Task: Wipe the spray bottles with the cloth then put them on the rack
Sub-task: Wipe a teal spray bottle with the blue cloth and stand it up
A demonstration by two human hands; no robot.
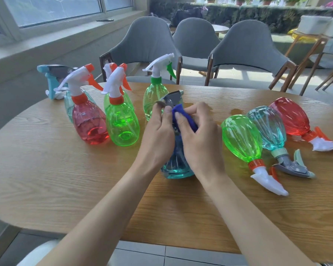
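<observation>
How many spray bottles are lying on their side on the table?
3, all toward the right side of the table: a green bottle nearest the middle, a teal bottle beside it, and a red bottle farthest right. None seems hidden.

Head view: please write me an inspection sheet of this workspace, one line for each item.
Surface: wooden table, shiny patch at its far side.
Job's things: five upright bottles at left; three lying bottles at right; teal bottle partly under cloth; rack not seen.
Clutter: white thing behind the upright bottles, unclear.
Grippers: left hand grips teal bottle's top; right hand holds cloth against it.
Cables: nothing seen.
Surroundings: three grey chairs, window.
</observation>
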